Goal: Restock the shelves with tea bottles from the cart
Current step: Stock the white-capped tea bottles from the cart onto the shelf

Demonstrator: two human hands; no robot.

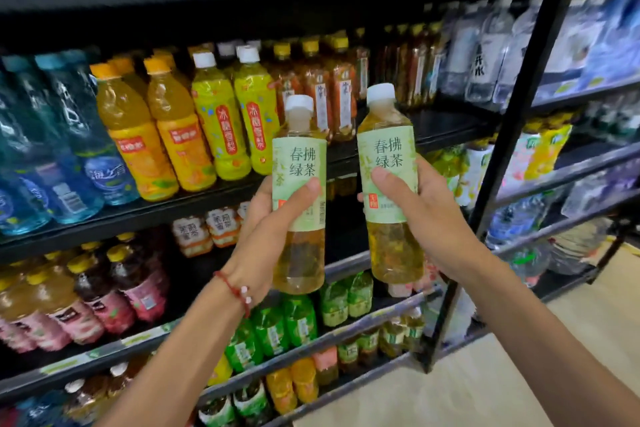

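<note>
You're facing a black shelf unit [446, 126] packed w/ drinks on every level. A black upright post [519, 114] stands at its right end, w/ a 2nd rack [571, 170] beyond it and pale floor [485, 374] below.

On the mid shelf, left to right, there are blue bottles [69, 149], orange bottles [138, 135], yellow-green bottles [221, 121] w/ white caps, then amber bottles [343, 94] further back.

Both task items are in your hands, upright, in front of that mid shelf – side by side w/ a small gap, neither resting on it. The left tea bottle [299, 163] sits a bit lower than the right tea bottle [386, 156]. Both have a white cap, pale green label and pale yellow tea.

Your left hand [263, 236] grips the left one from the left side, its fingers [308, 189] curled round the label. Your right hand [426, 215] grips the right one from the right in the same wrap, thumb across the label front.

There's a red cord bracelet [235, 288] w/ white beads on your left wrist.
</note>
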